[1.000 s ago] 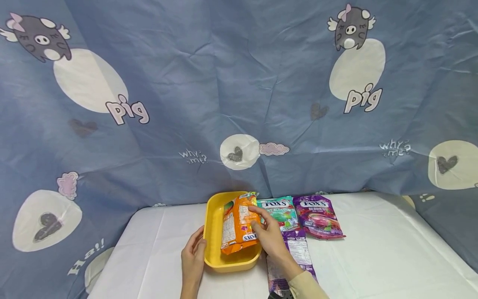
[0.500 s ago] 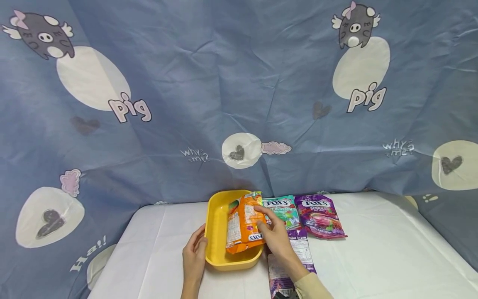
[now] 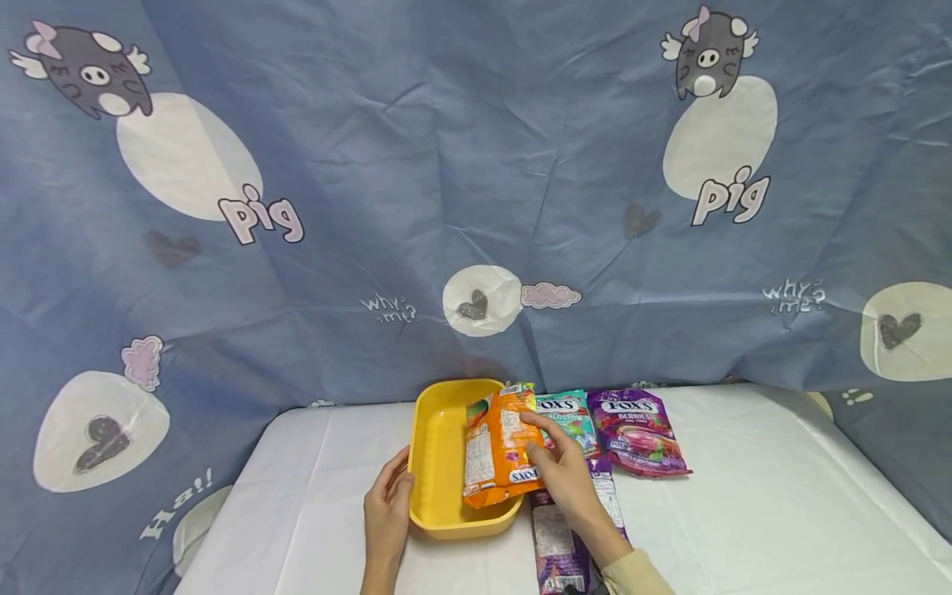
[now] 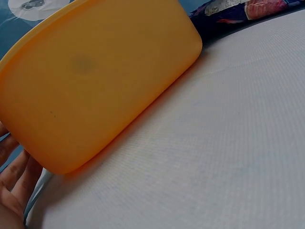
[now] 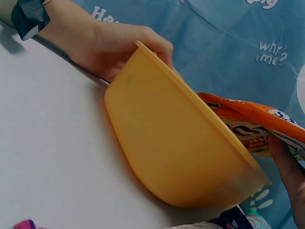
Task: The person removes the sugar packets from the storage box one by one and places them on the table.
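Note:
An orange Fox's candy bag [image 3: 498,450], its printed back showing, tilts over the right half of a yellow plastic tub [image 3: 437,514]. My right hand [image 3: 568,475] pinches the bag by its right side; in the right wrist view a finger [image 5: 286,169] lies under the orange bag [image 5: 257,114]. At the tub's left end, my left hand [image 3: 387,516] rests against the outer wall, and no finger shows over the rim. The left wrist view has its fingers [image 4: 16,174] beside the tub [image 4: 109,90]. Part of the bag's lower side is hidden.
A green Fox's bag [image 3: 576,426] and a purple Fox's Berries bag [image 3: 638,431] lie right of the tub. Purple bags [image 3: 558,545] lie nearer, partly under my right forearm. A blue printed curtain [image 3: 476,198] hangs behind the white table [image 3: 759,496].
My right hand has carried the orange bag slightly rightward over the tub, baring more of the tub's floor. My left hand keeps its place against the tub.

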The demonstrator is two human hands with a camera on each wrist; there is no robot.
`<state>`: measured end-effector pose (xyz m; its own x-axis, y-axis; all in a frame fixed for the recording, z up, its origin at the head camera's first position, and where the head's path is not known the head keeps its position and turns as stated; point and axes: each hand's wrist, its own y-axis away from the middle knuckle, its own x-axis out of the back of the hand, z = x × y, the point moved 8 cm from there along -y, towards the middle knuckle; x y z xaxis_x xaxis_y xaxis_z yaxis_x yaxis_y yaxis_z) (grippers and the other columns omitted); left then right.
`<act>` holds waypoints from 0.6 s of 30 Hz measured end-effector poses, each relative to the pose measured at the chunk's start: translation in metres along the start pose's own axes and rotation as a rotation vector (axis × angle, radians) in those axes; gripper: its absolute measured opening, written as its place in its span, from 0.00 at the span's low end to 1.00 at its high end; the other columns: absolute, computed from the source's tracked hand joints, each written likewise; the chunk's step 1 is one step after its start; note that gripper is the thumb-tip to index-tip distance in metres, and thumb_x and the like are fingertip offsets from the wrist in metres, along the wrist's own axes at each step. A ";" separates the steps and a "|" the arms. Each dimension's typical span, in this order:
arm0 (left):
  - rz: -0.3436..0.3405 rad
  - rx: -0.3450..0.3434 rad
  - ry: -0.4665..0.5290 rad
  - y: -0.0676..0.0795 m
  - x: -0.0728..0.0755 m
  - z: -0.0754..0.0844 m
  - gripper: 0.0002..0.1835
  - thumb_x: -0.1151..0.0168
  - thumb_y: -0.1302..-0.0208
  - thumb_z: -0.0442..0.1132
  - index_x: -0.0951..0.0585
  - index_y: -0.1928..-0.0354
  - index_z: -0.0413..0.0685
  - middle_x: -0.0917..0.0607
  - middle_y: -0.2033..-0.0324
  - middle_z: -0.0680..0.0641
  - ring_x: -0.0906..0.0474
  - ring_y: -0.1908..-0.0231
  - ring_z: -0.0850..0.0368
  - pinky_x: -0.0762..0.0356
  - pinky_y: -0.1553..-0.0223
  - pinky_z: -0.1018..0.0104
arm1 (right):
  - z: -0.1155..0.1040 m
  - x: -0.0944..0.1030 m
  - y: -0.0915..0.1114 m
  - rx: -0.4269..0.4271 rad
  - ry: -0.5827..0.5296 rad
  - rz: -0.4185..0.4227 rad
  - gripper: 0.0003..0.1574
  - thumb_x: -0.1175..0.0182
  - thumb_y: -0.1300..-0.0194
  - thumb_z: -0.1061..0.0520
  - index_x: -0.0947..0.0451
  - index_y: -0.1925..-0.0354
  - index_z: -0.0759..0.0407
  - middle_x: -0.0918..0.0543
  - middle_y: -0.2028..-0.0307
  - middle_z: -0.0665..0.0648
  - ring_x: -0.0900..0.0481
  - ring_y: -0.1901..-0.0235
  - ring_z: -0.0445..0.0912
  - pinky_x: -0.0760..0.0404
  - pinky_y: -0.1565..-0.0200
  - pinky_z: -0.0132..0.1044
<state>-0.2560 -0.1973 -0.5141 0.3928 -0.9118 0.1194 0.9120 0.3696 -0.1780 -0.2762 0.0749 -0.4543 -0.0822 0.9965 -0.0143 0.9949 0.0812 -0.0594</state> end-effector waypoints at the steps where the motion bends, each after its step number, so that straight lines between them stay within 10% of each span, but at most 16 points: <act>1: -0.001 0.001 -0.005 0.000 0.000 0.000 0.18 0.46 0.33 0.36 0.23 0.42 0.54 0.20 0.44 0.51 0.24 0.51 0.77 0.24 0.50 0.84 | 0.000 0.002 0.000 0.000 0.005 0.002 0.26 0.49 0.32 0.64 0.29 0.39 0.45 0.29 0.78 0.53 0.41 0.90 0.37 0.36 0.89 0.26; 12: -0.010 0.000 0.007 0.000 0.000 0.000 0.18 0.46 0.32 0.39 0.24 0.41 0.54 0.20 0.43 0.50 0.24 0.50 0.77 0.24 0.50 0.84 | 0.009 0.018 0.001 0.057 -0.016 -0.010 0.24 0.47 0.31 0.60 0.29 0.40 0.44 0.29 0.43 0.54 0.35 0.85 0.37 0.26 0.83 0.29; 18: -0.005 0.008 0.001 0.001 0.000 0.001 0.18 0.47 0.32 0.36 0.23 0.42 0.54 0.20 0.44 0.51 0.24 0.50 0.77 0.24 0.50 0.85 | 0.010 0.028 0.003 0.054 -0.037 -0.012 0.24 0.48 0.32 0.61 0.30 0.39 0.45 0.26 0.53 0.56 0.39 0.87 0.36 0.29 0.85 0.28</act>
<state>-0.2548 -0.1969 -0.5133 0.3881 -0.9139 0.1190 0.9148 0.3664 -0.1697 -0.2758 0.1026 -0.4652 -0.0967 0.9941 -0.0498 0.9894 0.0905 -0.1137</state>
